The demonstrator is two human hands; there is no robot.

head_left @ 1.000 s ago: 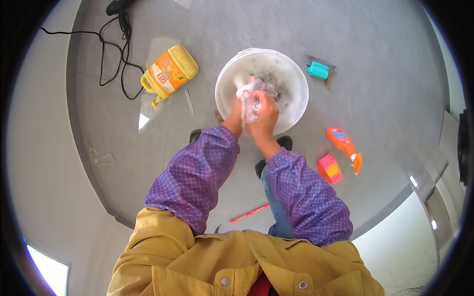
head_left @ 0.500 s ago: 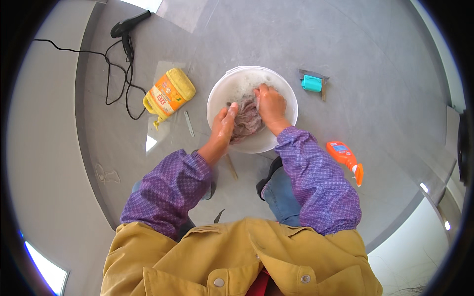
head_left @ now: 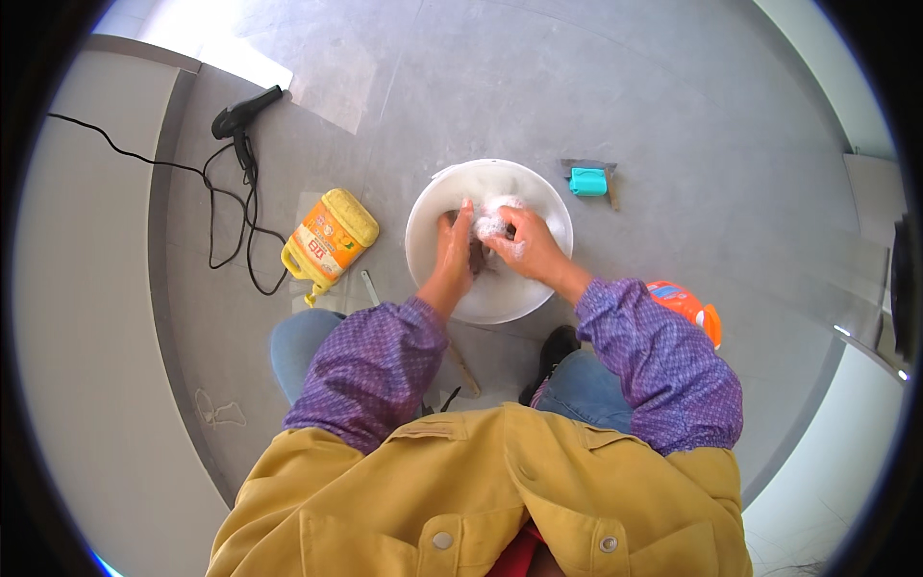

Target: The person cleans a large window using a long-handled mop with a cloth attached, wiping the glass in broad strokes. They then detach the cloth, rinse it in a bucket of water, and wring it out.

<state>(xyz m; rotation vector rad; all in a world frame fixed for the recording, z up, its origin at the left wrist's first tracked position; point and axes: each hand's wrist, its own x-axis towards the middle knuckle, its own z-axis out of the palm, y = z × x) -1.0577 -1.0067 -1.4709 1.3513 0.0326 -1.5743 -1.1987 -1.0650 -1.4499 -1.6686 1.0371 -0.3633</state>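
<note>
A round white bucket (head_left: 420,260) stands on the floor in front of me, with both my hands over its mouth. A brownish wet cloth (head_left: 477,256) is bunched between them, mostly covered by the hands. White suds (head_left: 496,215) sit on top of it near the fingertips. My left hand (head_left: 456,254) is closed about the cloth's left side, its thumb pointing away from me. The right hand (head_left: 531,246) has its fingers curled around the other side, foam clinging to the knuckles. Both forearms wear purple patterned sleeves (head_left: 663,370).
Left of the bucket lie a yellow detergent jug (head_left: 332,240), a thin metal strip (head_left: 370,287) and a black hair dryer (head_left: 246,115) with its cord. To the right are a teal block-shaped thing (head_left: 588,182) and an orange spray bottle (head_left: 683,308), partly behind my right sleeve.
My hands have drawn together and gathered the spread cloth into a small bunch, with white suds now on it. The view has shifted, so the bucket appears lower.
</note>
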